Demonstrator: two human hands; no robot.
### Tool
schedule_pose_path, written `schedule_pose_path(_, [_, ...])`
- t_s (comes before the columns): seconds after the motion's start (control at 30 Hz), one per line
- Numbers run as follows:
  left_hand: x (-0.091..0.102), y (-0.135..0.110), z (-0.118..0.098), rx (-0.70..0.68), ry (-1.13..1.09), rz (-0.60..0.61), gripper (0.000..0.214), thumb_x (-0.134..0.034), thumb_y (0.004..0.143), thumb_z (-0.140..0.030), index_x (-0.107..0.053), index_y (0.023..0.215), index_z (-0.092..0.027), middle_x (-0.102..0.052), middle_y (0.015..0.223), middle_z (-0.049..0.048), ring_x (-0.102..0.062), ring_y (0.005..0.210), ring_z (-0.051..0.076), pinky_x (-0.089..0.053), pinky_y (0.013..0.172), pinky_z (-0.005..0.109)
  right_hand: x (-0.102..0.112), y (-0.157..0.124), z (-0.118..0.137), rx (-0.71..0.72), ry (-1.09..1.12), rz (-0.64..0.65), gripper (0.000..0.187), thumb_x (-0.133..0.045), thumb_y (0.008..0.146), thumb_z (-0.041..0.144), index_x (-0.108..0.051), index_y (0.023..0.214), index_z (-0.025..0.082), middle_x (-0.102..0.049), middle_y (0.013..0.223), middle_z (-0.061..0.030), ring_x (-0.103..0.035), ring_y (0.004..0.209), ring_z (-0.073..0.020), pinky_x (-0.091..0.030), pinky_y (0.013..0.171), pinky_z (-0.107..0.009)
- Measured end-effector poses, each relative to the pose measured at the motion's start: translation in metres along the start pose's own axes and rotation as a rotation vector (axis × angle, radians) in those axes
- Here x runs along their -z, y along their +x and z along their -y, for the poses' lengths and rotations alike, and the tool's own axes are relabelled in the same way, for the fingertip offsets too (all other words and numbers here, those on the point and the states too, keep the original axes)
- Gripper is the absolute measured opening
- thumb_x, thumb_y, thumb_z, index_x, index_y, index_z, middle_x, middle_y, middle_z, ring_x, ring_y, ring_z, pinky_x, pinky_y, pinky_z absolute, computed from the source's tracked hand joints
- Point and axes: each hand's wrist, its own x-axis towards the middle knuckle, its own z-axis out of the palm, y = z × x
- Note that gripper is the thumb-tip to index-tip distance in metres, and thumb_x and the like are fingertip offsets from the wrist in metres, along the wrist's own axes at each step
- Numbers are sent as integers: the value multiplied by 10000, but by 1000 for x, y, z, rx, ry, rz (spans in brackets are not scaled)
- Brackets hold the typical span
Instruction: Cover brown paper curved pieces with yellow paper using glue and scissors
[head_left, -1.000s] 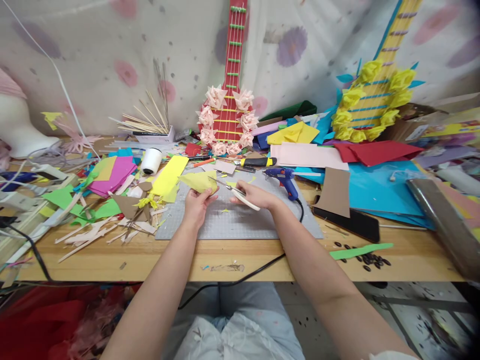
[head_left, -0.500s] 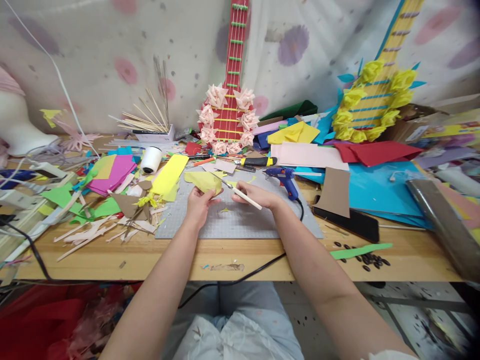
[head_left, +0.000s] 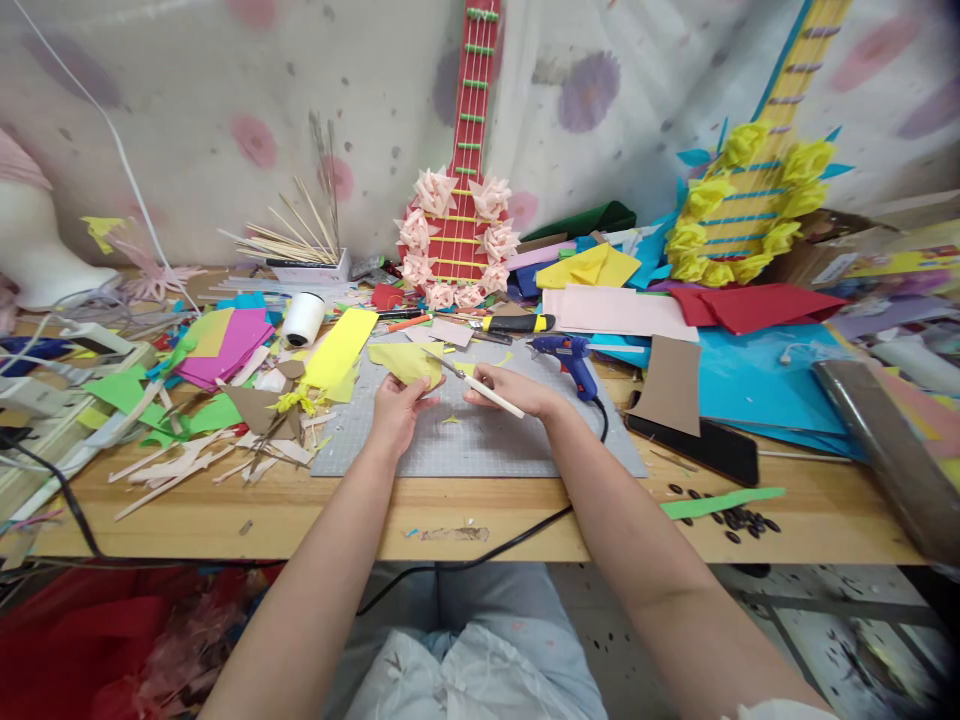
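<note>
Over the grey cutting mat (head_left: 480, 440), my left hand (head_left: 397, 412) pinches a piece of yellow paper (head_left: 401, 362) between thumb and fingers. My right hand (head_left: 510, 388) is closed around the white handles of a pair of scissors (head_left: 487, 390). The blades point up and left and meet the right edge of the paper; whether they are parted is hard to see. A small yellow scrap (head_left: 451, 420) lies on the mat below the hands. To the right of my right hand rests a blue glue gun (head_left: 566, 358).
Paper scraps (head_left: 180, 460) and a yellow sheet (head_left: 341, 345) crowd the left. A yellow-black utility knife (head_left: 517, 323) lies behind the mat. A red paper guitar (head_left: 457, 230) stands at the back. On the right are a phone (head_left: 697, 450), blue sheets (head_left: 765, 385) and a black cable (head_left: 517, 545).
</note>
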Motion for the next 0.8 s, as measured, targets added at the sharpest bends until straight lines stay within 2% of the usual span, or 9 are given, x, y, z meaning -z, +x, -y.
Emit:
schedule_pose_path(0.23, [1,2,2,13,4,0,318,-689,572,-117,-565,864,-143,-677,838,40,-663,706,161,-478,451,162,2,-2,2,-25,-1,-2,439,-522,673,615,-421,721,191,-422,590,56,-363,538,-83,-263,494,-212])
schedule_pose_path(0.47, [1,2,1,20,-23,2,309,-678,574,-98,-577,863,-137,-672,853,43,-666,726,170,-484,452,165,-3,1,-1,-17,9,-19,424,-504,692,615,-433,736,199,-442,581,53,-387,533,-91,-280,495,-216])
schedule_pose_path(0.8, [-1,0,-2,46,-18,-16,292,-682,574,-110,-580,847,-137,-672,845,54,-662,743,168,-494,485,177,-4,3,-1,-35,45,-40,467,-541,647,638,-438,718,188,-448,580,48,-400,535,-88,-284,493,-223])
